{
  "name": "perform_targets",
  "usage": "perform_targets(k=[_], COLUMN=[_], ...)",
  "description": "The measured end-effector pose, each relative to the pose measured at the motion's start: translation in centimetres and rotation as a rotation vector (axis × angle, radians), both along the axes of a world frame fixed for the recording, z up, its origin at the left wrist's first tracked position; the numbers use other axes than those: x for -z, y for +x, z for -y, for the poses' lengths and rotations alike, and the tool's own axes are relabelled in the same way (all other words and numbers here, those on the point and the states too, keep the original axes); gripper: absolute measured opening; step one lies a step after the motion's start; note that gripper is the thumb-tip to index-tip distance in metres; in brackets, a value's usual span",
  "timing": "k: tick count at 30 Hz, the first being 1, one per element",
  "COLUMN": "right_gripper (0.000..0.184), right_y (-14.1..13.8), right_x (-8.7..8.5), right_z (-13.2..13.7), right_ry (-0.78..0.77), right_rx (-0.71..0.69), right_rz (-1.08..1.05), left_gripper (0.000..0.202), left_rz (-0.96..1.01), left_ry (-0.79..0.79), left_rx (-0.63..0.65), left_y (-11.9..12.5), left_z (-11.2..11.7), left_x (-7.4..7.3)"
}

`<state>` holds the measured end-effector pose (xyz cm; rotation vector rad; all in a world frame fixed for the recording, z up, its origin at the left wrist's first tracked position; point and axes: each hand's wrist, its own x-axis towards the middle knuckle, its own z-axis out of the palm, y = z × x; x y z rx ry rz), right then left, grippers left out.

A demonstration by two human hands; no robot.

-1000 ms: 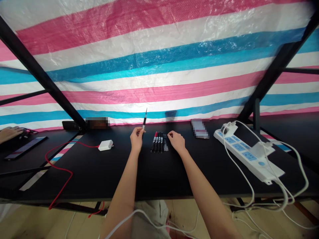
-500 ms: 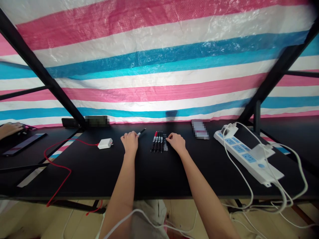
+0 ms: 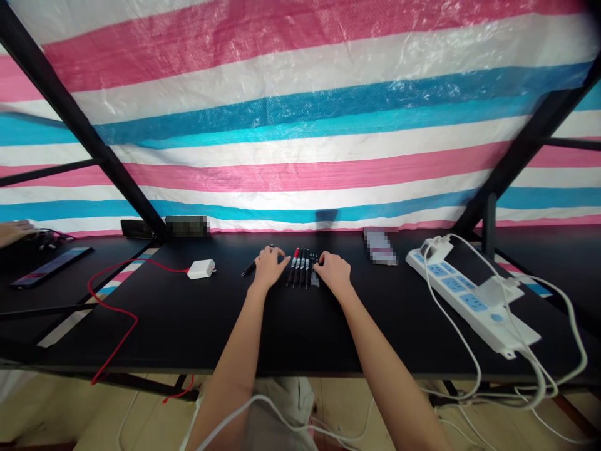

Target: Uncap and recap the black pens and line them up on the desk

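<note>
Lying parallel: black pens (image 3: pixel 298 270), one red-ended | left hand (image 3: pixel 269 267): fingers parted | right hand (image 3: pixel 334 271): cannot tell

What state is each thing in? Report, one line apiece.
Left hand: fingers bent, grip unclear
Right hand: fingers bent, beside clear sticks
Row of pens: side by side, flat
Loose pen: slanted, partly hidden
Charger: red cable attached, not in a socket
Power strip: adapters plugged in, some sockets free
Left phone: flat
Pixelated slab: flat

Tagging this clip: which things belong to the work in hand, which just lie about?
Likely the work: pen row, neighbouring clear items, loose pen by left hand.
Likely lying about: white charger, red cable, power strip, pale pixelated device, dark flat device.
</note>
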<state>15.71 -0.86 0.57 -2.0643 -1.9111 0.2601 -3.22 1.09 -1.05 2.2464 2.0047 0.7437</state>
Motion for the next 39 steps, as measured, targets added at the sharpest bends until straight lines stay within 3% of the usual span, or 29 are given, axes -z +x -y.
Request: perform_targets(k=[11,19,25,33,35,39], right_gripper=[0.021,0.022,0.034,0.046,0.046,0.043], right_y=[-0.8,-0.8,-0.5,0.8,0.9,1.0], right_x=[0.2,0.6,0.6,0.3,0.6,1.2], right_z=[0.5,0.3,0.1,-1.0,-1.5,-2.3], right_ry=[0.061,0.056,0.021,-0.07,-0.07,-0.087], right_rx=[0.036,0.037,0.026,0.112,0.103,0.07], right_rz=[0.121,0.139,0.064,-0.331,-0.521,-1.104], left_gripper=[0.035,0.019,0.019,0.022,0.022,0.019], left_rz=[-0.035,-0.094,-0.153,-0.171,-0.136,-0.021], left_ry=[-0.076,-0.063,-0.058,-0.029,-0.035,0.003], left_rx=[0.023,-0.012,-0.069,-0.093,-0.098,-0.123], left_y=[0.4,0.6,0.5,0.2,0.0,-0.2], left_z=[0.2,0.1,0.3,0.5,0.4,0.0], left_x=[-0.1,-0.1,-0.4,-0.3,-0.4,-0.5])
